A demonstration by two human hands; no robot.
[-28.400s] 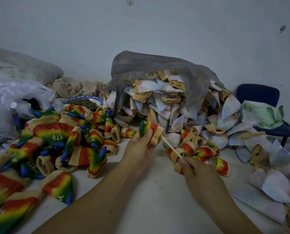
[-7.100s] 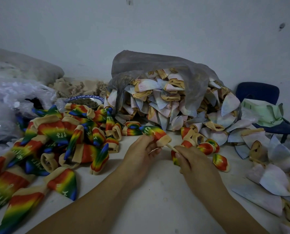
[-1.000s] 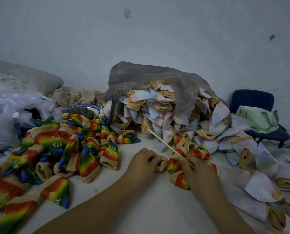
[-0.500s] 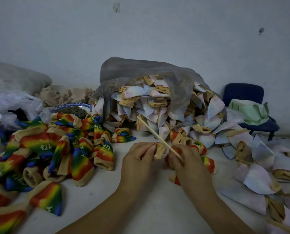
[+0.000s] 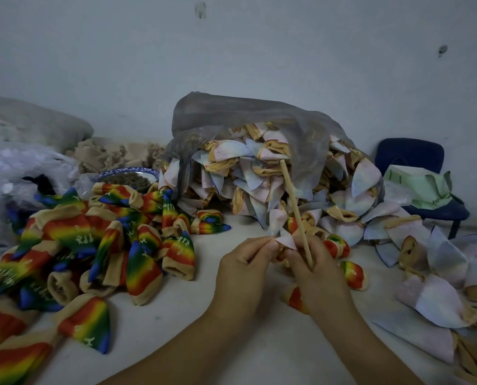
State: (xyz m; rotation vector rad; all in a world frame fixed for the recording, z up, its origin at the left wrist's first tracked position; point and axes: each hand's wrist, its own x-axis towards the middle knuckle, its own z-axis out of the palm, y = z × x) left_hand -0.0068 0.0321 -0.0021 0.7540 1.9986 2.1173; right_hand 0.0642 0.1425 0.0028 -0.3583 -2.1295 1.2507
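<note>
Your left hand (image 5: 245, 269) pinching the pale inside-out sock (image 5: 286, 241), your right hand (image 5: 319, 276) gripping it and the wooden stick (image 5: 294, 207).

Bare table (image 5: 198, 337) gives a wide lane in front, from the near edge between the forearms and past the left hand (image 5: 242, 273), which pinches a small pale piece (image 5: 286, 241), toward the grey bag (image 5: 231, 123). A heap of rainbow pieces (image 5: 98, 245) closes the left side, with a blue-rimmed bowl (image 5: 126, 173) behind it. One stray rainbow piece (image 5: 210, 222) lies in the lane just before the bag. The bag's spilled pale pieces (image 5: 343, 195) wall off the far side. The stick (image 5: 294, 207), held in the right hand (image 5: 315, 276), slants up across the bag's mouth. To the right, rolled rainbow pieces (image 5: 352, 273) and loose pale pieces (image 5: 431, 298) leave only a narrow bare strip.
</note>
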